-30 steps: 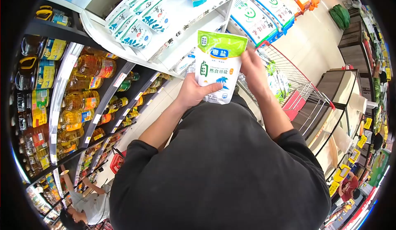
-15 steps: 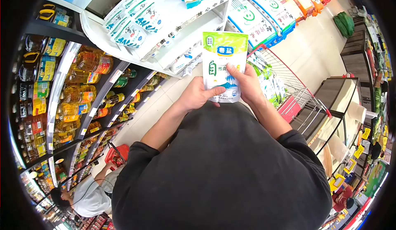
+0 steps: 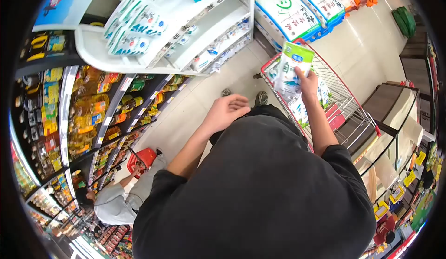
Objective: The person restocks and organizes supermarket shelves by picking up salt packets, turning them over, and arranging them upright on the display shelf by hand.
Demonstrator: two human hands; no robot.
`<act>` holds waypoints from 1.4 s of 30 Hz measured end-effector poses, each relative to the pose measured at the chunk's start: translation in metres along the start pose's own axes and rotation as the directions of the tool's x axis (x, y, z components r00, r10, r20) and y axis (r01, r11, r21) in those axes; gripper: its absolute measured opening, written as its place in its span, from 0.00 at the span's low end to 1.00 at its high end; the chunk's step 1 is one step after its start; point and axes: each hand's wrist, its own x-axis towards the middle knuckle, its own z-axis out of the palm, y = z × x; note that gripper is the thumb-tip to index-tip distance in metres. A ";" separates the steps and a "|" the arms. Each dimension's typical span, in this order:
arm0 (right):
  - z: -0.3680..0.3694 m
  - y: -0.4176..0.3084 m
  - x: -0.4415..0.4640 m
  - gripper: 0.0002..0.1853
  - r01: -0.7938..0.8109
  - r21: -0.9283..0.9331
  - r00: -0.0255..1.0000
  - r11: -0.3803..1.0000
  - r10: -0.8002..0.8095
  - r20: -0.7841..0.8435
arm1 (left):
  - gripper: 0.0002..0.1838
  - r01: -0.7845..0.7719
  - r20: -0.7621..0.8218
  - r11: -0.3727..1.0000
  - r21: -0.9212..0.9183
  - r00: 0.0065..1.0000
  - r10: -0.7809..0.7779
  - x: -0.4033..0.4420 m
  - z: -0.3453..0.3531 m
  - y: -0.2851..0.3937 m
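Note:
A bag of salt (image 3: 291, 68), white with a green top and a blue label, is pinched in my right hand (image 3: 307, 86), thumb across its front. That hand holds the bag above the shopping cart (image 3: 344, 85), a wire cart with a red rim. Similar white and green bags (image 3: 297, 110) lie inside the cart, partly hidden by my right arm. My left hand (image 3: 226, 113) hovers in front of my body, holding nothing. Its fingers are loosely bent and the thumb is apart from them.
A white shelf unit (image 3: 186, 57) with packets stands ahead, beside large rice sacks (image 3: 290, 13). Oil bottles (image 3: 90, 110) line the shelves to the left. At lower left, another person (image 3: 114, 203) is beside a red basket (image 3: 144, 159).
My left hand has let go of the bag of salt and drawn back. My right hand has carried the bag rightward, over the cart. The view has shifted, showing more floor and cart.

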 end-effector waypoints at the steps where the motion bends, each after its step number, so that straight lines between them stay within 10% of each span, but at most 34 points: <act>1: -0.029 0.035 0.026 0.21 -0.054 -0.059 0.995 0.997 0.048 -0.093 | 0.21 0.027 0.000 0.999 -0.018 1.000 -0.027 0.002 -0.003 -0.008; 4: -0.119 0.127 0.063 0.24 -0.172 -0.350 0.914 0.921 0.016 -0.406 | 0.20 0.113 -0.047 0.994 -0.004 0.992 -0.113 0.006 -0.012 -0.027; 8: -0.177 0.175 0.055 0.23 -0.401 -0.101 0.716 0.910 0.243 -0.654 | 0.20 0.136 -0.079 0.991 0.011 0.988 -0.134 0.019 -0.023 -0.050; 17: -0.197 0.290 0.069 0.16 -0.331 0.351 0.779 0.876 0.463 -0.422 | 0.19 0.174 -0.068 0.976 0.130 0.984 -0.166 0.062 -0.019 -0.091; 24: -0.184 0.329 0.062 0.10 -0.725 0.145 0.495 0.674 0.656 -0.570 | 0.19 0.143 -0.078 0.909 0.392 0.989 -0.122 0.100 -0.036 -0.106; 26: -0.142 0.320 0.047 0.15 -0.450 -0.543 0.877 0.709 0.234 -0.420 | 0.19 0.133 -0.073 0.886 0.445 0.991 -0.112 0.123 -0.050 -0.113; 28: -0.085 0.306 0.031 0.22 -0.231 -0.712 0.956 0.664 0.019 -0.292 | 0.18 0.114 -0.050 0.817 0.565 0.993 -0.104 0.155 -0.068 -0.128; 33: 0.027 0.259 0.018 0.31 -0.152 -0.903 0.988 0.401 0.078 -0.132 | 0.17 0.252 -0.079 0.834 0.490 0.966 -0.245 0.284 -0.116 -0.221; 37: 0.043 0.256 0.008 0.36 -0.126 -0.940 0.979 0.316 -0.111 -0.168 | 0.21 0.044 -0.111 0.361 0.931 0.980 0.167 0.401 -0.163 -0.302; 42: 0.050 0.230 -0.036 0.40 0.196 -0.873 0.966 0.447 -0.239 0.095 | 0.25 0.178 -0.194 0.212 0.961 0.979 0.059 0.499 -0.206 -0.330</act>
